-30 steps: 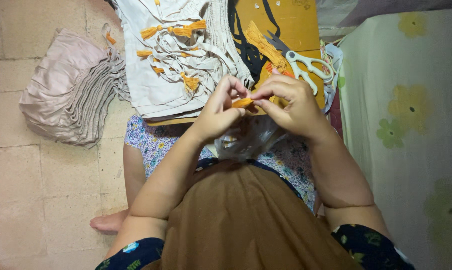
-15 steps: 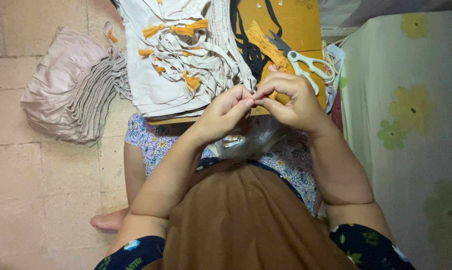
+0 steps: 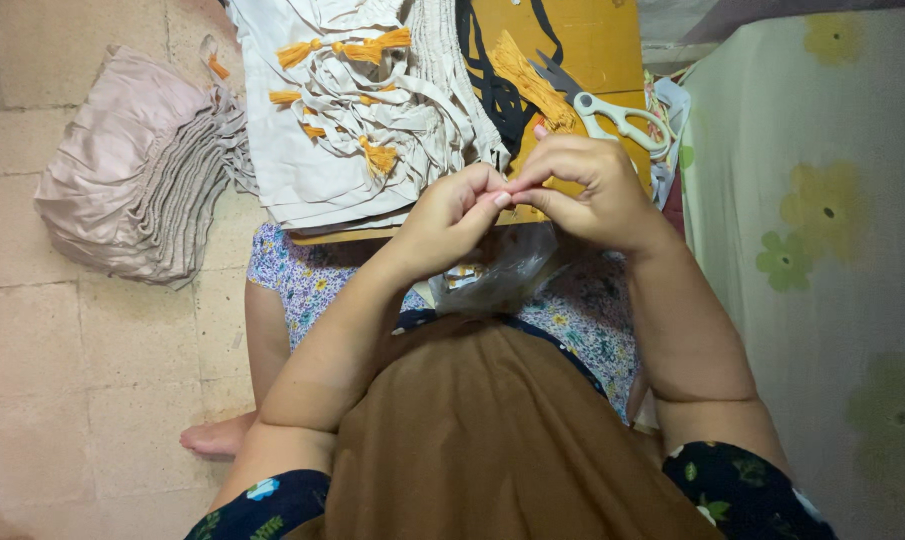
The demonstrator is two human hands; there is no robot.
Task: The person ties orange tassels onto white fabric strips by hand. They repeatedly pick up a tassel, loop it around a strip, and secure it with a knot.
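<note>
A plain brown cloth is worn over the chest, dark navy short sleeves with flower print, and a light floral skirt.

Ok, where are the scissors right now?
In the head view, the scissors lie on the yellow board, upper right, just above the right hand.

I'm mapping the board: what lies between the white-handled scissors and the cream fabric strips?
In the head view, black straps and an orange tassel on the yellow board.

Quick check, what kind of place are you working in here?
Likely a home sewing spot on a tiled floor: folded cloth stack, tasselled cream pieces and scissors on a low yellow board.
</note>
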